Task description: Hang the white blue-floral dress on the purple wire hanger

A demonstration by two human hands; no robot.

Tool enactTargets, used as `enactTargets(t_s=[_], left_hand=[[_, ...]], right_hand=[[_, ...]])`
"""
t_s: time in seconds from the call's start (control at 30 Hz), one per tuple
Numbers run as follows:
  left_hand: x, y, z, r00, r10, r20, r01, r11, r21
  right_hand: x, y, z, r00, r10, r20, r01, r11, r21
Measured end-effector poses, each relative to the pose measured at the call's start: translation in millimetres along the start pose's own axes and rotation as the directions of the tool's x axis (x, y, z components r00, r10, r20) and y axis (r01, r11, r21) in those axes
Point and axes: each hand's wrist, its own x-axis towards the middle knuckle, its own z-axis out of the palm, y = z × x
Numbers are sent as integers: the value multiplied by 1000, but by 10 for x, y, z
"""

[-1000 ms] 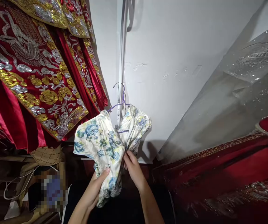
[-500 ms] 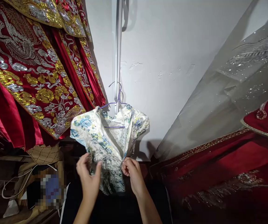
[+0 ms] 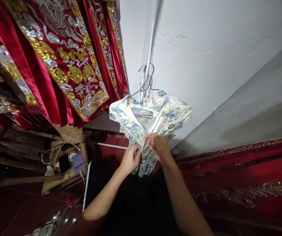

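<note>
At frame centre: your white short-sleeved cloth top with blue-and-yellow floral print (image 3: 174, 112), on a thin purple wire hanger (image 3: 150, 87), V-neck facing you.
Left hand (image 3: 131, 159): yours, just below the V, thumb and fingers pinching the front edge.
Right hand (image 3: 158, 146): yours, fingers curled at that edge; blurred, can't tell if you're gripping.
Hanger hook: overlaps pale metal strip (image 3: 152, 36) on white wall (image 3: 195, 73), upper middle; attachment unclear.
Upper left: red satin garment (image 3: 75, 74), gold and silver embroidery.
Right side: grey translucent sheet (image 3: 244, 105) above dark red fabric (image 3: 273, 167).
</note>
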Motion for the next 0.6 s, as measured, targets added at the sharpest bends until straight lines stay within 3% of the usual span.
enactTargets(t_s=[0.13, 0.23, 0.37, 0.43, 0.5, 0.57, 0.6], left_hand=[[-113, -120, 16, 997, -68, 21, 68, 998, 9], [-148, -241, -38, 997, -72, 23, 72, 997, -5], [-38, -251, -237, 998, -58, 12, 59, 997, -44], [138, -74, -404, 997, -23, -67, 15, 994, -106], [399, 236, -598, 978, 66, -200, -98, 983, -155], [703, 602, -779, 932, 216, -292, -252, 964, -89], [850, 771, -852, 916, 292, -274, -306, 952, -11]], right_hand=[[415, -616, 78, 986, -149, -75, 159, 973, 166], [516, -973, 246, 954, -287, -86, 298, 938, 179], [370, -951, 442, 942, -336, 9, 336, 941, 33], [283, -845, 475, 936, -352, 32, 353, 936, -21], [220, -793, 464, 923, -385, 30, 386, 921, -58], [187, -813, 432, 906, -422, 31, 423, 902, -89], [182, -835, 416, 897, -441, 33, 442, 892, -96]])
